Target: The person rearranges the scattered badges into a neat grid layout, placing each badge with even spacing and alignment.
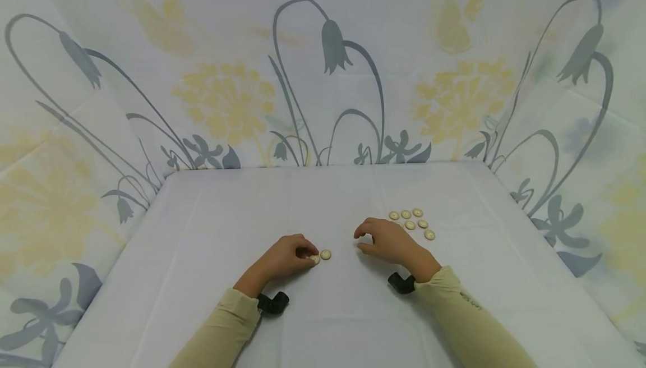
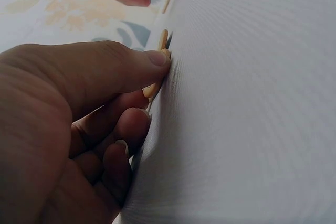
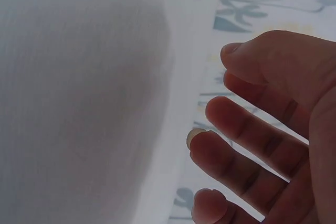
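Observation:
My left hand [image 1: 289, 257] is low over the white table, pinching a small round tan disc [image 1: 315, 259] between thumb and fingers. In the left wrist view that disc [image 2: 149, 90] stands out below the thumb tip, close to the cloth. A second disc [image 1: 326, 254] with a faint mark on its face lies just right of it. My right hand [image 1: 391, 242] hovers above the table with its fingers loosely bent, holding nothing. The right wrist view shows the right fingers [image 3: 247, 150] spread apart, a shadow on the cloth beside them.
Several similar discs [image 1: 410, 225] lie in loose rows beyond the right hand, one partly hidden by it. White cloth [image 1: 242, 199] covers the table. Flower-patterned fabric [image 1: 323, 104] rises at the back and both sides. A black wrist-worn device [image 1: 274, 303] sits on each wrist.

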### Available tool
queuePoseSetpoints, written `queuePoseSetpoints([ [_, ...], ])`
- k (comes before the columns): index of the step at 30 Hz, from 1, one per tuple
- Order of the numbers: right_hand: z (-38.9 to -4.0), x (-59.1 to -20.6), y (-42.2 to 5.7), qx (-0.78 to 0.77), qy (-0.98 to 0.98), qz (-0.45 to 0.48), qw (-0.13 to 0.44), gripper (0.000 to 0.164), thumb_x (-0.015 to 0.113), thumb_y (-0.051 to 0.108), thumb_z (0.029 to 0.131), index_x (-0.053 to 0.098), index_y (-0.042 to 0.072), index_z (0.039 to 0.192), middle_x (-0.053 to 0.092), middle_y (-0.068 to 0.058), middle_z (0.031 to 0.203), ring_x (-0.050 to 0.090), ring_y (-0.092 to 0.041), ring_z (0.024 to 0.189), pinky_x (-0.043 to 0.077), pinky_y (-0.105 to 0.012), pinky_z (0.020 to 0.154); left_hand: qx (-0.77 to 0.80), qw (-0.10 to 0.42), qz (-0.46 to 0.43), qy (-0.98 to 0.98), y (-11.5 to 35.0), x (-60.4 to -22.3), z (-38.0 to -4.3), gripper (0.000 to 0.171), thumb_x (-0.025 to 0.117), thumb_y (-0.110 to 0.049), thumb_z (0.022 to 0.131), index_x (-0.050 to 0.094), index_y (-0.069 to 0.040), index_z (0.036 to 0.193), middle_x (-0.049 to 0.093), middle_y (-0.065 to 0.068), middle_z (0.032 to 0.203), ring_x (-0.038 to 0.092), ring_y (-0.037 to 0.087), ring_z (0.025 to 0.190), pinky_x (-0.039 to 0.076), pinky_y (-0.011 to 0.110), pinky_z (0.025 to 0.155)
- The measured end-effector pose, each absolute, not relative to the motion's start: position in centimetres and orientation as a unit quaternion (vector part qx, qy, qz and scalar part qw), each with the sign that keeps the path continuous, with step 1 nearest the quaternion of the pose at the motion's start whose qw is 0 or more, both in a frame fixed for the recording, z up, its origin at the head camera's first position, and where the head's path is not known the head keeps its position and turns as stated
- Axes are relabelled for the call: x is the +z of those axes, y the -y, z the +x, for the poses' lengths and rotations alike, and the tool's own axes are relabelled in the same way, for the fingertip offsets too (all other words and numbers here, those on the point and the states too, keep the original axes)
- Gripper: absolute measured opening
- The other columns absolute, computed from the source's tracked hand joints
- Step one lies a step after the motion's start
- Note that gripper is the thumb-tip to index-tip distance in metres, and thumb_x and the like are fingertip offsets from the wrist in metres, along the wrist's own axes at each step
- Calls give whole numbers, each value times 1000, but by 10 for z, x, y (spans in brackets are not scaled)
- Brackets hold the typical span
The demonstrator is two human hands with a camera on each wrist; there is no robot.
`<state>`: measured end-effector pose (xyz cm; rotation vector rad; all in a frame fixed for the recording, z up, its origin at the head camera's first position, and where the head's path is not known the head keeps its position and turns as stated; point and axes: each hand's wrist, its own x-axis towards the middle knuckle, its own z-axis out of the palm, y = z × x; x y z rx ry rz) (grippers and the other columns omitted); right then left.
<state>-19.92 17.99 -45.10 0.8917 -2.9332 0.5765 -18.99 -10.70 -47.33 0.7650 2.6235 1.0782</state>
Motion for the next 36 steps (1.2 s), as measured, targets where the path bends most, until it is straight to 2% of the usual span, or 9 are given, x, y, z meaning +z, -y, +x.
queuePoseSetpoints([
  [17, -204, -444, -145, 169, 935, 312, -34, 25, 68, 26, 86, 72, 22, 111, 66, 7, 107, 60, -8, 81, 49, -28, 72, 367, 99, 261, -887, 106, -474, -196, 16, 75, -20, 84, 75, -15, 100, 61, -7, 84, 55, 6, 77, 46, 22, 70],
  [25, -200, -443, -128, 162, 930, 323, -67, 30, 69, 29, 86, 71, 20, 114, 66, 6, 111, 63, -14, 102, 51, -35, 85, 372, 98, 264, -885, 109, -475, -194, 16, 75, -21, 84, 75, -15, 99, 60, -7, 83, 53, 6, 75, 45, 22, 68],
  [36, -197, -452, -118, 149, 921, 351, -80, 26, 75, 29, 80, 74, 22, 105, 65, 10, 102, 60, -7, 91, 50, -29, 81, 370, 96, 271, -883, 108, -478, -191, 15, 76, -21, 84, 76, -17, 99, 58, -9, 80, 51, 5, 73, 45, 21, 67],
])
